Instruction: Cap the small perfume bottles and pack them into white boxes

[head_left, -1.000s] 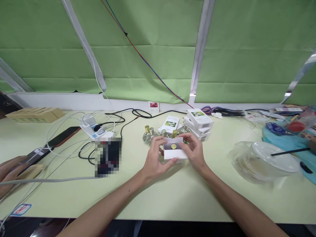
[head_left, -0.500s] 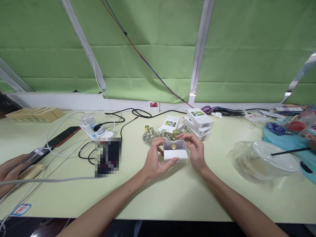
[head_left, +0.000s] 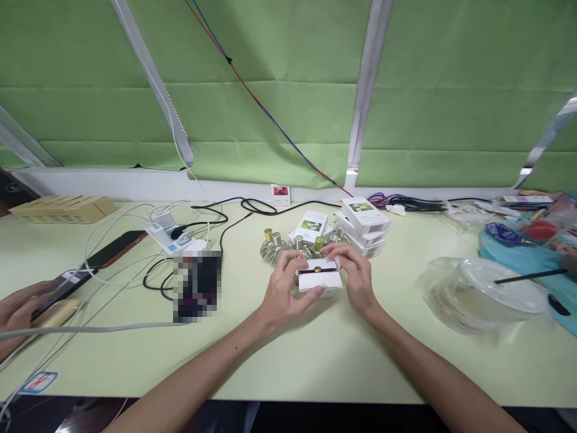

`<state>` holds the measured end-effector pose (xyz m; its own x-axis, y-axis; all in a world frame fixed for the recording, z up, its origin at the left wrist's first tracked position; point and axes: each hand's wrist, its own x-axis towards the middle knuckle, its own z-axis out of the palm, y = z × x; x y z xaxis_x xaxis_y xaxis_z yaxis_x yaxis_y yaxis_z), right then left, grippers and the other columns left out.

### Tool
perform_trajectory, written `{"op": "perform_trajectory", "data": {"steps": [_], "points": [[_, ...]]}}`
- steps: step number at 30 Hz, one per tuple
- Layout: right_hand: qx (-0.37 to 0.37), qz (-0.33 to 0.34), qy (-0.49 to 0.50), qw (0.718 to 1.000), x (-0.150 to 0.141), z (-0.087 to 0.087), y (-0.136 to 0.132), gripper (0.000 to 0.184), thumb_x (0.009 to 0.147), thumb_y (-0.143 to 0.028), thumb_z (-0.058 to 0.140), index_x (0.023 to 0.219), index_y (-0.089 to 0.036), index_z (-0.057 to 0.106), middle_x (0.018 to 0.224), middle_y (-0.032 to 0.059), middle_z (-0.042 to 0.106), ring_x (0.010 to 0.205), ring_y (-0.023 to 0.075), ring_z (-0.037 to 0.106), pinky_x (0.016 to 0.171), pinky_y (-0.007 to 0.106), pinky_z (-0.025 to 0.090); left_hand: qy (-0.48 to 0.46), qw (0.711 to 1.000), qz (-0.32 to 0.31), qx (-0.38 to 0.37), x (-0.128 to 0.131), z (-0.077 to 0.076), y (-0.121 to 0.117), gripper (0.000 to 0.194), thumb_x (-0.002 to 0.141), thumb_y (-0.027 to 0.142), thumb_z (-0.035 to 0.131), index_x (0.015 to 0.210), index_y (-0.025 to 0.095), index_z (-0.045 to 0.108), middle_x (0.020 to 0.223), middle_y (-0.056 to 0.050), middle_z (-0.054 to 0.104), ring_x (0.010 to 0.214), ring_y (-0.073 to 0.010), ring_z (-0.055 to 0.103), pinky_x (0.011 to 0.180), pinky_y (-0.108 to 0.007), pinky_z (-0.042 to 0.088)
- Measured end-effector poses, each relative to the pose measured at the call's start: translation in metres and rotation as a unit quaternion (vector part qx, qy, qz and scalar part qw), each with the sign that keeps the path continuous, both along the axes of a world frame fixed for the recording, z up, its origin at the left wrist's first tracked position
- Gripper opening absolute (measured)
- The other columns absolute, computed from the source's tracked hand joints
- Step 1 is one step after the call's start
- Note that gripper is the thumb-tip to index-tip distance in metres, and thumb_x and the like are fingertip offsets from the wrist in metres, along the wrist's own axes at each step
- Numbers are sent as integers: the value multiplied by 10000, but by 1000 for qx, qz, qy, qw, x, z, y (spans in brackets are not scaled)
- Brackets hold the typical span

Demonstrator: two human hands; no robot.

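Pale yellow-green desk (head_left: 288,367) spreads across the view, its front edge running along the bottom. Just back from the middle of that edge, the small white cardboard box (head_left: 320,281) sits between the two hands, touching both. Its top is partly open, and a round gold cap (head_left: 318,269) shows in the dark gap. The left hand (head_left: 283,288) is curled around the box's left side, thumb on the near face and fingers by the far left corner. The right hand (head_left: 357,279) is partly curled, its fingertips gripping the box at the far right corner.

Off by the desk's left edge, another person's hand (head_left: 20,307) is at a dark phone (head_left: 61,294). Toward the right edge is a clear plastic tub with a white lid (head_left: 502,285), partly in a clear bag.

Just beyond the box stand glass bottles with gold and silver caps (head_left: 273,249). Behind them lies a white box with a green picture (head_left: 311,227), and to its right, a stack of white boxes (head_left: 364,225). Black cables (head_left: 265,207) trail near the back edge, below green fabric blinds (head_left: 270,108).
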<state>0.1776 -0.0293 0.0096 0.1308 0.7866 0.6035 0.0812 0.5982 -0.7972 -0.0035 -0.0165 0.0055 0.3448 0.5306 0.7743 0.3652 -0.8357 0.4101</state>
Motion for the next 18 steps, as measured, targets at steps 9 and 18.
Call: {"op": "perform_trajectory", "data": {"steps": [9, 18], "points": [[16, 23, -44, 999, 1, -3, 0, 162, 937, -228, 523, 885, -226, 677, 1036, 81, 677, 1021, 240, 633, 748, 340, 488, 24, 999, 12, 33, 1, 5, -2, 252, 886, 365, 660, 1054, 198, 575, 1070, -95, 509, 1012, -235, 603, 699, -335, 581], [-17, 29, -11, 999, -1, -2, -1, 55, 874, -222, 613, 927, -227, 626, 1040, 79, 675, 1025, 236, 638, 672, 296, 482, 17, 1000, 5, 4, 1, 0, -1, 388, 870, 369, 685, 1197, 209, 548, 1108, -101, 562, 965, -216, 622, 644, -289, 549]]}}
